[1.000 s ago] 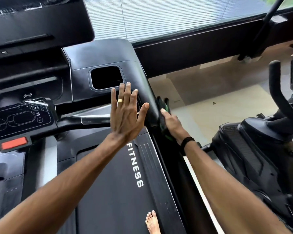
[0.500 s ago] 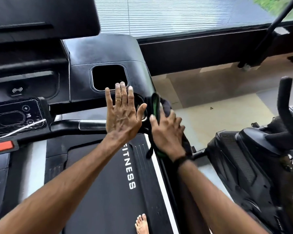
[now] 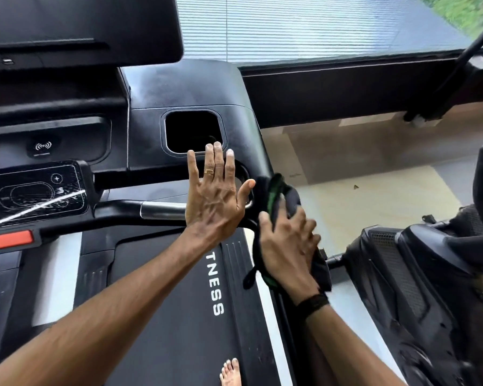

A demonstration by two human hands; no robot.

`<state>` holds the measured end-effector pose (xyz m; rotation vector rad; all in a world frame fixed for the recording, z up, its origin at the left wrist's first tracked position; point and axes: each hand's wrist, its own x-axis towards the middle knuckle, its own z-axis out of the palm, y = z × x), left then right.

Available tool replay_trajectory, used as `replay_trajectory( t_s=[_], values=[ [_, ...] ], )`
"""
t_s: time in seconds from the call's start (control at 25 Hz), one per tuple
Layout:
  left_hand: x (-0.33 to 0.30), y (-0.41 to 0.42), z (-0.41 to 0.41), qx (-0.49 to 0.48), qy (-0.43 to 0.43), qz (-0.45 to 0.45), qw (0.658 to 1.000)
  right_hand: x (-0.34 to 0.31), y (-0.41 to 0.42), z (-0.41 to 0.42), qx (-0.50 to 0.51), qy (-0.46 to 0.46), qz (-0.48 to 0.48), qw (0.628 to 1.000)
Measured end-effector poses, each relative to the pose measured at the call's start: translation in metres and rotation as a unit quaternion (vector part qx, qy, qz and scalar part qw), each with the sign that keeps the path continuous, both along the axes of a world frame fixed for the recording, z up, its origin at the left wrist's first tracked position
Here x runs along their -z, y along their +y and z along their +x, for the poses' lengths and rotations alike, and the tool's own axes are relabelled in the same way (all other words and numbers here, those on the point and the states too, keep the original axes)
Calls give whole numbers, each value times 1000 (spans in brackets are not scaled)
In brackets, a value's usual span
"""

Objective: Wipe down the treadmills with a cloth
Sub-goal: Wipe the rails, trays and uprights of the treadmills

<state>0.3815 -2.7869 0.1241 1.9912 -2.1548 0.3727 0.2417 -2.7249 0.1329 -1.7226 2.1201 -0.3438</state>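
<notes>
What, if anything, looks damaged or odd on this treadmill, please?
The control panel at the left looks cracked or smeared: white scuffs and a long pale streak run across its glossy face. It could partly be glare. Nothing else stands out.

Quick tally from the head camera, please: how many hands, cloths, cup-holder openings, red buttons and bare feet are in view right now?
Hands: 2, the flat left hand and the right hand
Dark cloth with green trim: 1
Square black cup-holder opening: 1
Red stop button: 1
Bare foot: 1
Total: 6
</notes>
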Motion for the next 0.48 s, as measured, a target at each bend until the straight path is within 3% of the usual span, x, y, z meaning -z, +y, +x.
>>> replay_trajectory(
  t_s=[0.08,0.2,0.36,0.48],
  values=[
    [1,0,0,-15,3,-3,1000,-4,-39,21,-77,47,-53,995],
    [-2,0,-2,-41,25,13,999,0,-115,25,-115,-28,-34,992],
    [-6,2,-2,-21,18,18,999,24,-163,12,-13,-186,45,981],
    [-5,3,-3,-19,23,11,999,36,-140,-10,110,-264,131,949]
  ],
)
